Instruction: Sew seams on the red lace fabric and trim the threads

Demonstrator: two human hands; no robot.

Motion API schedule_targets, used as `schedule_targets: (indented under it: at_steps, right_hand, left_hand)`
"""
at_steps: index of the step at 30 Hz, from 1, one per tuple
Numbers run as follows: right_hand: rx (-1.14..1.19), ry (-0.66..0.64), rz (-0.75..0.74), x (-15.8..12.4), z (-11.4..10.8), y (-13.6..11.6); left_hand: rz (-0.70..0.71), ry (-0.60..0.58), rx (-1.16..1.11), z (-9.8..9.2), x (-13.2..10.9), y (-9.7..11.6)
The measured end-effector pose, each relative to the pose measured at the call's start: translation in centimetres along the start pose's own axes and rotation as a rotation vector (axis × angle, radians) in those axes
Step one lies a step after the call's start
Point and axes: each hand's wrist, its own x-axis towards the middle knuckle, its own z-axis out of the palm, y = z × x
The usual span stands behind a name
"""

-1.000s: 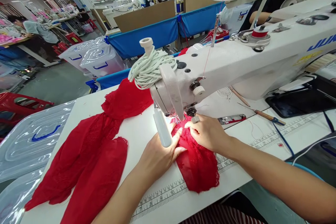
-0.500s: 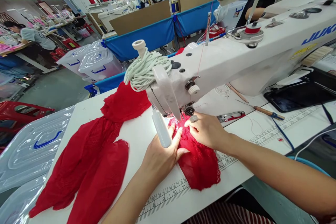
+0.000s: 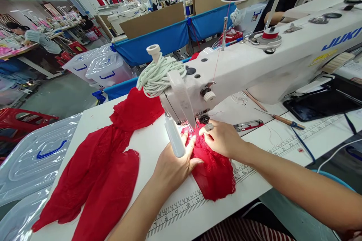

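Note:
A red lace fabric piece (image 3: pixel 216 177) lies under the needle area of a white sewing machine (image 3: pixel 243 60). My left hand (image 3: pixel 174 163) rests on its left side, fingers stretched forward and thumb apart, partly behind a pale grey lamp (image 3: pixel 174 139) hanging from the machine head. At the fabric's right side my right hand (image 3: pixel 222 139) is closed, thumb and curled fingers pinching the lace near the presser foot. The machine head partly hides the needle and some of those fingertips. More red fabric (image 3: pixel 104 169) spreads over the table to the left.
Thread snips (image 3: pixel 249 125), an awl with a wooden handle (image 3: pixel 288 121) and a black tablet (image 3: pixel 325 103) lie on the right. A printed ruler (image 3: pixel 181 211) runs along the table's near edge. Clear plastic bins (image 3: pixel 36 158) stand left; people sit at machines beyond.
The fabric's near edge has crept slightly toward the machine. Both hands hold almost the same pose. The view has shifted a little.

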Motion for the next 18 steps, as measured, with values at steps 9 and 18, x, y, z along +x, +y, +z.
schedule_targets:
  at_steps: [9, 18]
  right_hand:
    - [0.242, 0.027, -0.012, 0.2, -1.2, 0.9]
    - [0.184, 0.244, -0.027, 1.5, -1.2, 0.7]
  left_hand:
    - [-0.028, -0.061, -0.052, 0.2, -0.2, -0.2]
    - [-0.031, -0.116, -0.077, -0.3, -0.1, 0.1]
